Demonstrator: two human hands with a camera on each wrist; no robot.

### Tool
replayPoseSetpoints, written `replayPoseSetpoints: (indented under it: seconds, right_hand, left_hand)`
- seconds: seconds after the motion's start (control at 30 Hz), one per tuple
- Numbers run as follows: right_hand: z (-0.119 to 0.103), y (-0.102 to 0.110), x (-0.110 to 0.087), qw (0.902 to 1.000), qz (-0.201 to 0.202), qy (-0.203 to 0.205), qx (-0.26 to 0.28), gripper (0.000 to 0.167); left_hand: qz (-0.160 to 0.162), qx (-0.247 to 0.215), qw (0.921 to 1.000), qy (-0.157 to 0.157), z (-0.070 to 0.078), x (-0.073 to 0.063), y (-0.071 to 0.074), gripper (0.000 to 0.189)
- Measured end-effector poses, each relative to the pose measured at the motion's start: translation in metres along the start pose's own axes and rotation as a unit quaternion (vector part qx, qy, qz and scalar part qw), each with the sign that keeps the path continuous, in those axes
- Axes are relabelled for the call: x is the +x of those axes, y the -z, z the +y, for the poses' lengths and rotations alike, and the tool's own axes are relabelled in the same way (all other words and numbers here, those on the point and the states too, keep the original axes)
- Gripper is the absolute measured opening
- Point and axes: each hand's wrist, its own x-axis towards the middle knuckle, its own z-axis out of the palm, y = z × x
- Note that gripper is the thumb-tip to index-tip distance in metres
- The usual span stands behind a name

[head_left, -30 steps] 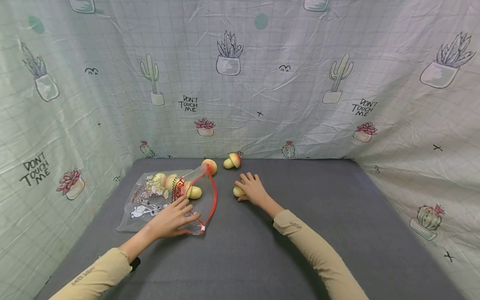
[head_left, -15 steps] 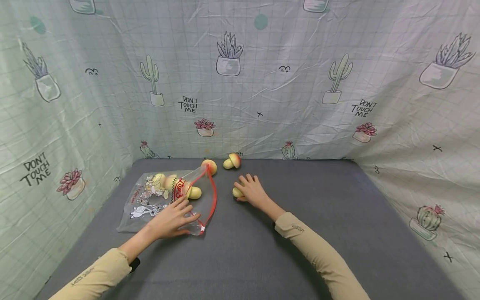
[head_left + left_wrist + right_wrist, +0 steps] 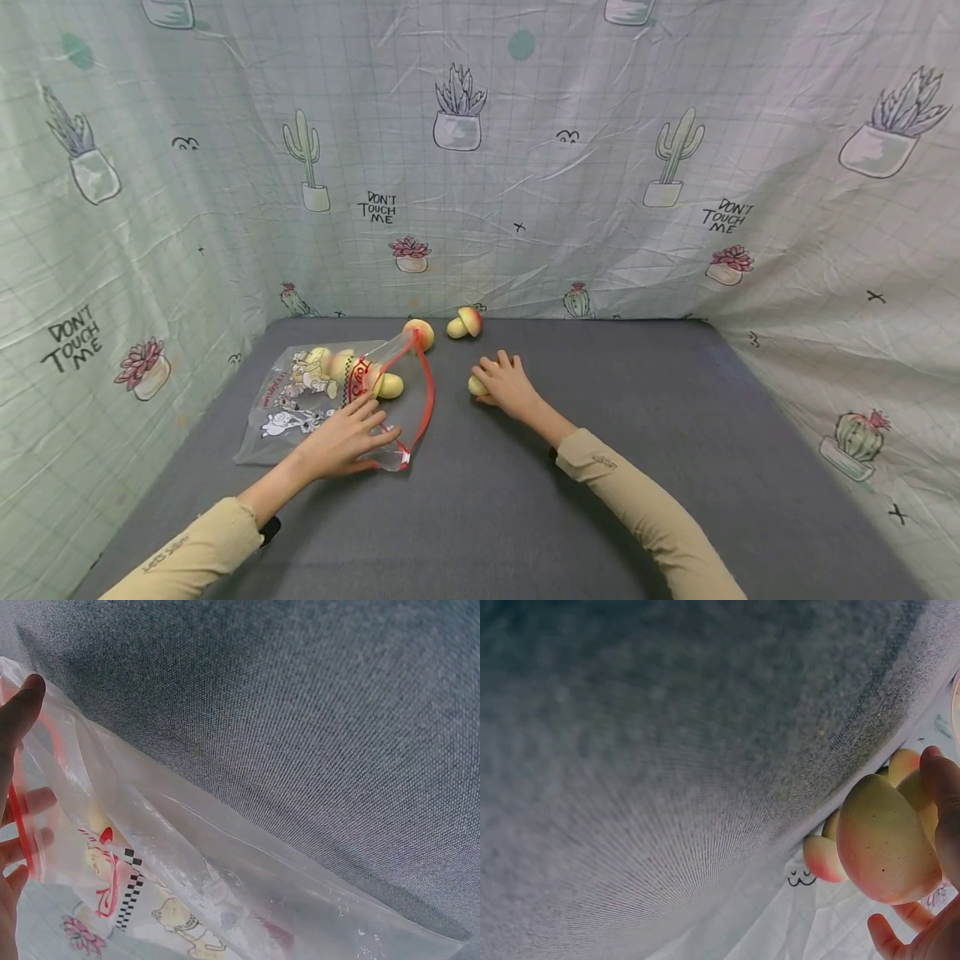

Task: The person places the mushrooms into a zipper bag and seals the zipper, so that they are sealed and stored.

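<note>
Mushroom, yellow with a reddish blush and small dark specks on its cap, is sitting in the grip of the right hand near the middle of the table, to the right of the bag. In the right wrist view, the thumb is pressing along one side of it while fingers are bending round below; from the head, only a pale yellow end is showing past the fingers. Whether it is touching the table, I cannot tell.

The clear bag is lying flat on the left, its red-trimmed mouth facing right. The left hand is resting on the near part of that mouth with its grip loose, the fingers spreading over the plastic and the thumb standing apart from them. Several yellow pieces are lying inside, partly hidden by red lettering and printed cartoon animals; one rounded pale end is pointing towards the mouth. Just beyond the bag's far corner, a rounded orange-yellow piece is lying partly behind the red trim. Beside it, slightly apart, a second mushroom is lying on its side near the patterned cloth.
</note>
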Motion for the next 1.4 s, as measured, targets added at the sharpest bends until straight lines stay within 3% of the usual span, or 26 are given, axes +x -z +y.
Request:
replayPoseSetpoints:
  seconds: [0.6, 1.4]
  right_hand:
    - [-0.005, 0.011, -0.010, 0.9992, 0.019, 0.019, 0.030, 0.042]
    - [-0.022, 0.023, -0.006, 0.9931, 0.055, 0.047, 0.093, 0.043]
  left_hand:
    - [0.000, 0.001, 1.0000, 0.000, 0.000, -0.001, -0.002, 0.057]
    - [0.016, 0.000, 0.9999, -0.005, 0.001, -0.001, -0.002, 0.056]
